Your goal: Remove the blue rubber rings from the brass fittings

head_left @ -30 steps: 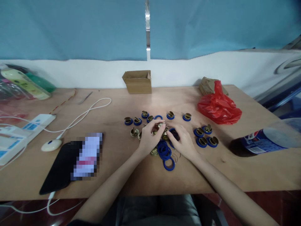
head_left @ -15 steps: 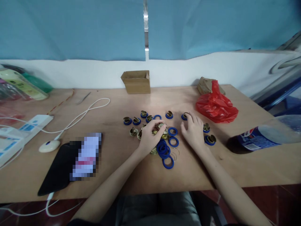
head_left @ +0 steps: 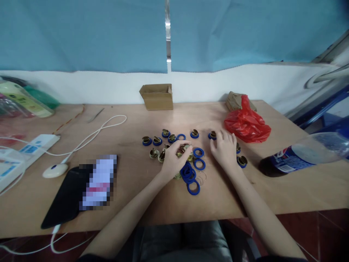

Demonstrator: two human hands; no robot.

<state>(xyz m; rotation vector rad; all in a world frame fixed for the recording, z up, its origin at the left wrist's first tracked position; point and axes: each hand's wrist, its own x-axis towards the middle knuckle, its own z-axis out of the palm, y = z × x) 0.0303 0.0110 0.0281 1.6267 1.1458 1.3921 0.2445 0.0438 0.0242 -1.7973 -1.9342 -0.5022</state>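
My left hand (head_left: 174,158) is pinched round a small brass-coloured fitting (head_left: 186,147) above a loose pile of similar metal parts, which it partly hides. My right hand (head_left: 224,150) rests on the table with its fingers apart. Just left of its fingertips stands a brass fitting seated in a blue ring (head_left: 212,135). Loose blue rings (head_left: 200,164) lie between my hands, with a small heap of blue rings (head_left: 188,173) nearer me. Several brass fittings with blue rings (head_left: 157,140) stand at the far left of the pile. Another ringed fitting (head_left: 241,161) sits right of my right wrist.
An open cardboard box (head_left: 158,97) stands against the wall. On the right are a red plastic bag (head_left: 247,125) and a cola bottle (head_left: 289,160) on its side. A phone (head_left: 99,183), a black pad (head_left: 67,196), white cables and a power strip (head_left: 32,151) lie left.
My right hand has drawn slightly away from the ringed fitting at its fingertips, which now shows more fully. My left hand keeps its pinch. The whole view has shifted a little.
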